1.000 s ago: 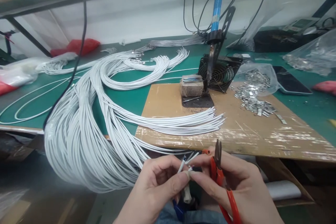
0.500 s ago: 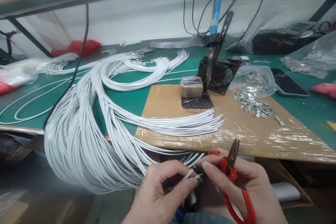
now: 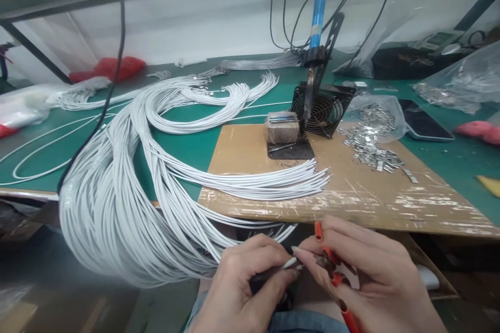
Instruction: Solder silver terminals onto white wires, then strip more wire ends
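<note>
At the bottom centre my left hand [image 3: 252, 281] pinches the end of a white cable [image 3: 289, 263] between thumb and fingers. Close on its right, my right hand [image 3: 367, 270] is closed around red-handled scissors [image 3: 347, 315], whose dark blades point towards the cable end. The right fingertips are beside that end; whether they touch it I cannot tell. A large bundle of white cables [image 3: 128, 208] hangs over the table edge on the left, with loose ends [image 3: 289, 179] lying on the brown board.
A blue-handled soldering iron [image 3: 318, 15] stands upright in front of a black fan [image 3: 326, 109], beside a small block [image 3: 282, 127]. Small metal clips [image 3: 375, 148] spill from a plastic bag. A phone [image 3: 424, 119] lies at the right. The brown board [image 3: 390, 197] reaches the front edge.
My right hand has turned, and the scissors have swung from blades up to blades towards the left hand. The view has shifted slightly.
</note>
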A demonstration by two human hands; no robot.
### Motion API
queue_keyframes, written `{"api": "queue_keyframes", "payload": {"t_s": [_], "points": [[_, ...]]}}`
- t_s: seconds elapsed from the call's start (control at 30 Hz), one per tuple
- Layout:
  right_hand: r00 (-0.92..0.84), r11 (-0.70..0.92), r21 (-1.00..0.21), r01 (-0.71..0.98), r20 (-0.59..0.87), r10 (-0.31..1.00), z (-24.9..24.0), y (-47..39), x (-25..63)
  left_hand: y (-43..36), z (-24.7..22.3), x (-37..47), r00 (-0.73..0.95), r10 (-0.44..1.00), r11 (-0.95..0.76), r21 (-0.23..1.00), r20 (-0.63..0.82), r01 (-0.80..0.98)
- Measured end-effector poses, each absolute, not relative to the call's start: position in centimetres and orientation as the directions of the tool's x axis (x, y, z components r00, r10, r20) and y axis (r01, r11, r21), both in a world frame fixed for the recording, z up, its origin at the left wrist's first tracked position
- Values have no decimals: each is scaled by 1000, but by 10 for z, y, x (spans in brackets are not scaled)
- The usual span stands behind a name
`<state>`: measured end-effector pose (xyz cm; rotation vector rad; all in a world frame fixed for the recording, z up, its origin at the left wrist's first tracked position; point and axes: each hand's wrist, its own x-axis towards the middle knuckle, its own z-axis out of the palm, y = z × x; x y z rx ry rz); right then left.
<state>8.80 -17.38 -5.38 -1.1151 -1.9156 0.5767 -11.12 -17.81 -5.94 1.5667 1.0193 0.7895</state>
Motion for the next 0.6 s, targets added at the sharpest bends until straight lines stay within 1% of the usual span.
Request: {"api": "queue_keyframes", "payload": {"t_s": [0.03, 0.07, 0.1, 0.13, 0.2, 0.23, 0.3, 0.37, 0.43, 0.5, 0.6], "points": [[-283, 531, -673, 515, 451, 846, -52, -172, 94, -178, -61, -111, 419, 908, -66, 978, -24, 198], [-256, 527, -654, 543, 468, 846, -50, -171, 101, -178, -61, -110, 418, 908, -42, 981, -41, 187], [-179, 487, -662, 570, 478, 860, -49, -170, 107, -178, -62, -110, 412, 909, -13, 984, -64, 180], [-67, 417, -692, 589, 473, 879, -48, -171, 112, -178, -62, -109, 401, 912, 15, 985, -84, 173], [154, 257, -774, 579, 413, 897, -49, -173, 119, -178, -61, -109, 362, 926, 64, 989, -110, 137], [232, 187, -809, 557, 368, 900, -50, -175, 121, -177, -60, -108, 344, 931, 90, 990, -122, 107], [289, 84, -856, 510, 262, 921, -54, -177, 124, -175, -58, -109, 324, 935, 142, 989, -147, 41], [213, 76, -878, 473, 198, 957, -60, -178, 128, -173, -58, -110, 331, 921, 224, 975, -205, -17], [63, 130, -875, 467, 179, 982, -66, -179, 132, -170, -59, -112, 352, 895, 311, 949, -274, -53], [-71, 190, -845, 500, 178, 981, -72, -183, 136, -169, -60, -114, 371, 874, 366, 927, -313, -79], [-171, 245, -751, 613, 177, 969, -79, -195, 139, -166, -59, -118, 382, 873, 377, 917, -305, -129]]}}
